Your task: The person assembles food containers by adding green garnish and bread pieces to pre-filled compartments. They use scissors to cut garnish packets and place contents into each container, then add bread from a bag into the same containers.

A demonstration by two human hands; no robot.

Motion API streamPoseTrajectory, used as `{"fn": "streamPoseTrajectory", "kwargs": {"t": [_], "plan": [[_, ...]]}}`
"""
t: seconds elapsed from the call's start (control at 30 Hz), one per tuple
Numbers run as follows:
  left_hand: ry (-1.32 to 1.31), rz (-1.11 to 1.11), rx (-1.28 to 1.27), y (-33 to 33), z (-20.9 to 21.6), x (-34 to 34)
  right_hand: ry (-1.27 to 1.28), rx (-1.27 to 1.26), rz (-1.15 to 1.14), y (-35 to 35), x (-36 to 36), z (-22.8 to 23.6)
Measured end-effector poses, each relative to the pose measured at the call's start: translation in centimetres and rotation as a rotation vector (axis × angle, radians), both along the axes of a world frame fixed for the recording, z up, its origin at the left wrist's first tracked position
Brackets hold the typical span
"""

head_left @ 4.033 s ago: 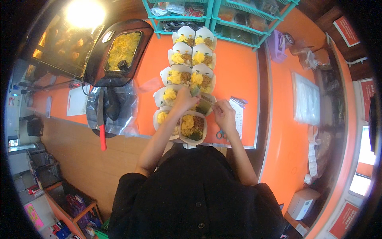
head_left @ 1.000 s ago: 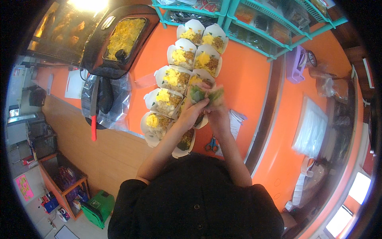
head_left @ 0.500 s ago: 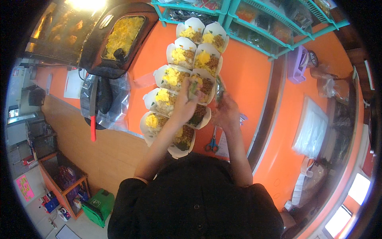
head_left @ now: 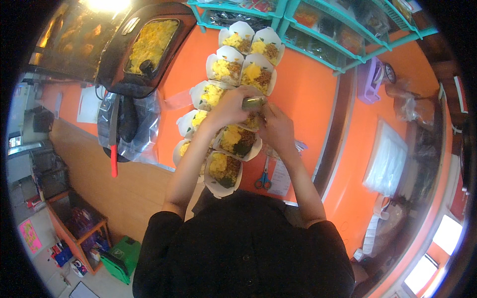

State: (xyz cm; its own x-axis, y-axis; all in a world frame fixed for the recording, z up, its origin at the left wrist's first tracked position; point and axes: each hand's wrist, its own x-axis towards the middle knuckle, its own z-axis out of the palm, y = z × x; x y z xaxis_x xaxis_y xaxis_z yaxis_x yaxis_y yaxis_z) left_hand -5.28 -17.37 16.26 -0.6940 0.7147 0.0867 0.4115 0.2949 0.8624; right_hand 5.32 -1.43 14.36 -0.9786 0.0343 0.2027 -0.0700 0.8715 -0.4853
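White paper food boxes (head_left: pixel 223 191) stand open in two columns, filled with yellow egg-like pieces, brown crumbly topping and some dark green leaf. Above the middle of the right column, my left hand (head_left: pixel 231 108) is closed around a small greenish, shiny packet (head_left: pixel 253 103) whose contents I cannot make out. My right hand (head_left: pixel 277 128) meets it from the right, fingertips pinched at the packet's right end. Both hands and the left forearm hide parts of the middle boxes.
A tray of yellow food (head_left: pixel 155 44) sits at the far left of the orange counter (head_left: pixel 303 94). Below it, a red-handled knife (head_left: pixel 114 144) lies on plastic. Scissors (head_left: pixel 263 180) and a paper slip (head_left: pixel 281 176) lie near my right forearm. Teal racks (head_left: pixel 328 37) stand at the back.
My hands have come together over the boxes at the packet; before, they were apart, the right one beside the right column. My left arm uncovers more of the nearest right-column boxes.
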Motion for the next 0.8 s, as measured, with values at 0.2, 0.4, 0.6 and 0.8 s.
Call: {"fn": "streamPoseTrajectory", "kwargs": {"t": [0.2,0.4,0.6,0.8], "plan": [[0.001,0.057,-0.229,0.0,-1.0,0.0,-0.019,-0.173,0.026,0.6,-0.4,-1.1],[-0.006,0.073,-0.22,-0.1,-1.5,0.2,0.054,-0.24,0.02,0.7,-0.4,-0.9],[-0.065,0.196,-0.186,-0.1,-3.0,0.4,0.001,-0.342,-0.003,1.1,0.0,0.1],[-0.19,0.215,-0.131,0.2,-3.3,1.0,0.011,-0.35,-0.102,0.9,0.4,-0.5]]}}
